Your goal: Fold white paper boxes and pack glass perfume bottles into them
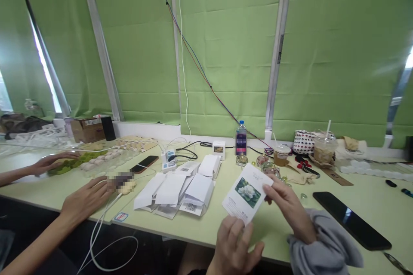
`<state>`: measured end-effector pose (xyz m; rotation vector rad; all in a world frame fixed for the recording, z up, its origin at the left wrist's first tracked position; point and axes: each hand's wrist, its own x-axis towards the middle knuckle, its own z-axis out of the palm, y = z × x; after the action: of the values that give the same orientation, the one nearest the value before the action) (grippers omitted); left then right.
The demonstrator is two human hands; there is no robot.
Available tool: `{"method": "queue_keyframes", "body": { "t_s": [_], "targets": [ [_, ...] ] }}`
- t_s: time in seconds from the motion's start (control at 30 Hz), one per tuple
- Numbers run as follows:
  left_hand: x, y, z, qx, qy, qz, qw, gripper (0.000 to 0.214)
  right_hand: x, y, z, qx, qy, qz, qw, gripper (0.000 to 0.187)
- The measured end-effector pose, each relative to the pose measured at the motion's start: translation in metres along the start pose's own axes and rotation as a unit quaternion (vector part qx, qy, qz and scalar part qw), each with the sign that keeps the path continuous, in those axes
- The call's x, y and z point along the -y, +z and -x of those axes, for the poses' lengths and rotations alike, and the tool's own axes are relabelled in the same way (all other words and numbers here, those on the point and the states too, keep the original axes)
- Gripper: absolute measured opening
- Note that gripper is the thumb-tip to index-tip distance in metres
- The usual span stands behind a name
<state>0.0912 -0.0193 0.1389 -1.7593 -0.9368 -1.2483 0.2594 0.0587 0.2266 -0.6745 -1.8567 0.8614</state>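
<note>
A white printed card [245, 192] with a picture of a white flower is tilted above the table in front of me. My right hand [284, 200] pinches its right edge, thumb on the printed face and fingers behind. At the lower edge, the loosely bent fingers of my left hand [237, 242] touch the card, while its thumb stands apart to the right. Whether the card is a single sheet or a flattened box, I cannot tell. Left of it lies a pile of white paper boxes [171, 189], some showing barcodes.
A co-worker's hand [87, 197] lies by a white cable at left; another hand [53, 163] reaches over green pieces. A black phone [350, 219] lies at right. Behind stand a bottle [241, 139], drink cups [324, 148], a small white box [218, 149] and a plug adapter [168, 160].
</note>
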Motion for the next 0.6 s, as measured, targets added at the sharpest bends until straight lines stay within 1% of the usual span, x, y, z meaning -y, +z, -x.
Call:
{"method": "queue_keyframes", "body": {
  "t_s": [0.03, 0.07, 0.1, 0.13, 0.2, 0.27, 0.3, 0.37, 0.4, 0.43, 0.47, 0.5, 0.57, 0.6],
  "targets": [
    [0.003, 0.003, 0.004, 0.011, -0.045, 0.032, 0.998, 0.028, -0.004, 0.003, -0.002, 0.012, -0.033, 0.057, 0.998, 0.041],
    [0.007, 0.006, 0.007, 0.012, -0.108, 0.054, 0.993, 0.028, -0.009, 0.006, -0.003, 0.028, -0.063, 0.110, 0.992, 0.040],
    [0.012, 0.009, 0.010, 0.008, -0.184, 0.068, 0.981, 0.028, -0.014, 0.010, -0.005, 0.044, -0.088, 0.155, 0.983, 0.039],
    [0.018, 0.012, 0.012, 0.001, -0.266, 0.076, 0.961, 0.029, -0.019, 0.014, -0.006, 0.055, -0.105, 0.188, 0.975, 0.039],
    [0.030, 0.017, 0.013, 0.006, -0.408, 0.113, 0.906, 0.037, -0.028, 0.021, -0.009, 0.062, -0.123, 0.219, 0.966, 0.039],
    [0.040, 0.019, 0.012, 0.032, -0.494, 0.190, 0.848, 0.055, -0.033, 0.026, -0.010, 0.063, -0.124, 0.217, 0.966, 0.036],
    [0.044, 0.020, 0.011, 0.047, -0.523, 0.232, 0.819, 0.064, -0.033, 0.027, -0.010, 0.063, -0.120, 0.209, 0.969, 0.033],
    [0.050, 0.021, 0.010, 0.086, -0.555, 0.318, 0.764, 0.077, -0.033, 0.027, -0.011, 0.072, -0.112, 0.182, 0.974, 0.025],
    [0.051, 0.022, 0.010, 0.106, -0.560, 0.353, 0.742, 0.079, -0.032, 0.024, -0.012, 0.083, -0.109, 0.164, 0.977, 0.020],
    [0.052, 0.022, 0.010, 0.125, -0.559, 0.382, 0.725, 0.075, -0.031, 0.020, -0.013, 0.093, -0.104, 0.147, 0.979, 0.018],
    [0.053, 0.022, 0.010, 0.143, -0.553, 0.402, 0.715, 0.068, -0.030, 0.015, -0.014, 0.095, -0.097, 0.135, 0.982, 0.021],
    [0.054, 0.023, 0.010, 0.157, -0.544, 0.414, 0.713, 0.059, -0.031, 0.006, -0.016, 0.092, -0.087, 0.129, 0.984, 0.027],
    [0.056, 0.023, 0.009, 0.168, -0.532, 0.419, 0.717, 0.044, -0.035, -0.017, -0.018, 0.042, -0.057, 0.151, 0.986, 0.034],
    [0.057, 0.023, 0.008, 0.172, -0.528, 0.420, 0.718, 0.041, -0.039, -0.032, -0.019, 0.008, -0.039, 0.173, 0.984, 0.035]
  ]
}}
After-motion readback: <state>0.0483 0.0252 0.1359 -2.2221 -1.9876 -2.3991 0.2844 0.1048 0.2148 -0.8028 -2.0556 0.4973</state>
